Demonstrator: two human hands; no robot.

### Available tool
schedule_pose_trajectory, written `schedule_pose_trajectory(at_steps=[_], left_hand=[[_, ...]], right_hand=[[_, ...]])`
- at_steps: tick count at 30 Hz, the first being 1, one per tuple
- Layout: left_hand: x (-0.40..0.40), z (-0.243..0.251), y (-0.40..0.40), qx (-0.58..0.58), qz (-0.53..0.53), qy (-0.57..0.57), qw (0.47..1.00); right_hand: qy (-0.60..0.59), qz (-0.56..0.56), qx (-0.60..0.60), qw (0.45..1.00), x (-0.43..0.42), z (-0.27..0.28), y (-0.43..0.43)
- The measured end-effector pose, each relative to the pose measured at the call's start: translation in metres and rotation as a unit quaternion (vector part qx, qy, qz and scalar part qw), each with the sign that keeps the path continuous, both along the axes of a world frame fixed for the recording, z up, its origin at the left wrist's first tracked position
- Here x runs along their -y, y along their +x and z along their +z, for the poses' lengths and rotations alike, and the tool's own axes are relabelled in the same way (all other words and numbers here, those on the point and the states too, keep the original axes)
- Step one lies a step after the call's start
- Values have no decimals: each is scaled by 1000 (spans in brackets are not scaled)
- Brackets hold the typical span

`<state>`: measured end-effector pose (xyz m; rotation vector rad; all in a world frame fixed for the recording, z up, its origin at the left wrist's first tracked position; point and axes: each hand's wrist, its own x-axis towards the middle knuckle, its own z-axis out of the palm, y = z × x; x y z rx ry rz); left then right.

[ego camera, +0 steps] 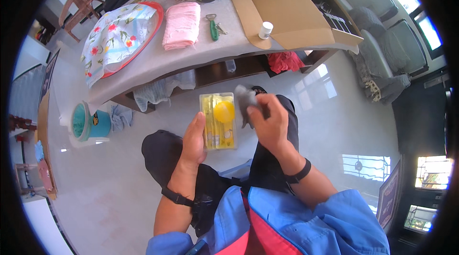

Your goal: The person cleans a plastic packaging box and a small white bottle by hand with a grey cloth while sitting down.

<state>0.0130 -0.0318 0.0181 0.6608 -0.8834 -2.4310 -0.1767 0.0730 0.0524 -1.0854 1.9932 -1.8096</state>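
Note:
My left hand (194, 136) grips a clear-lidded box (218, 136) by its left side, above the floor between my knees. Yellow packets or sticks show through it, along with a round yellow patch at its upper right. In my right hand (271, 120) is a small crumpled grey cloth (246, 99), pinched between thumb and fingers. The cloth is blurred and hangs just right of the box, apart from it. My fingers hide part of the cloth.
Ahead stands a cloth-covered table (222, 45) with a folded pink towel (182, 25), a green-handled peeler (212, 28), a small white bottle (265, 30) and an opened cardboard box (287, 7). A floral cloth (118, 36) covers a red tray. A teal bucket (98, 124) stands on the floor at left.

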Motion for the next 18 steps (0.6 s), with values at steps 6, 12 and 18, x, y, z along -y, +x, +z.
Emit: schedule_pose_trajectory(at_steps=[6,12,18], left_hand=[[8,-10,1,35,84,-58,994],[4,-18,4,39,-18,-116,992],[6,-12,7,2,43,-53,998]], right_hand=[[14,266,-316,911,2,12,30],[91,56,-283,953,22,3,12],[104,6,-102,989,12,11,9]])
